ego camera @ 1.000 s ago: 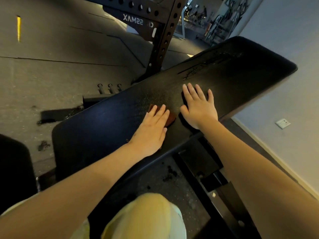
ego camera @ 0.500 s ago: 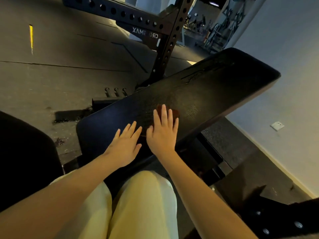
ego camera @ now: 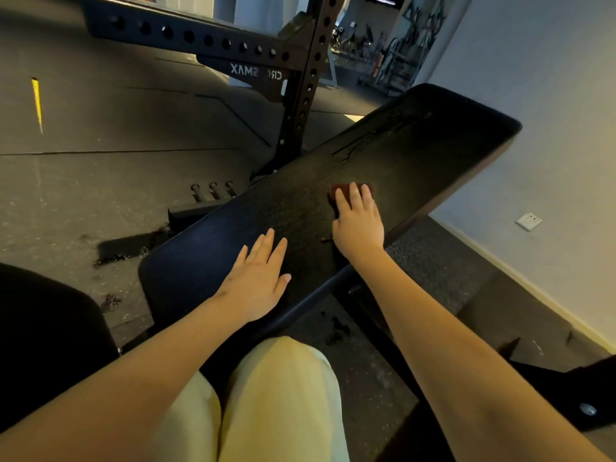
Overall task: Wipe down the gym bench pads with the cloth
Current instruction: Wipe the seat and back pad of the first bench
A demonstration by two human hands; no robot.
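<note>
Pressing flat right hand (ego camera: 358, 225) on reddish cloth (ego camera: 338, 189), black bench pad (ego camera: 433, 151) beneath, left hand (ego camera: 258, 280) spread flat nearby

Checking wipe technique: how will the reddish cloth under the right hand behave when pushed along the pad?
The cloth lies flat under the right hand, so it is probably thin, floppy and light. On the textured pad it likely slides while pressed and may bunch at its edge.

Reddish-brown cloth (ego camera: 336, 189) flat on black pad (ego camera: 416, 151).
</note>
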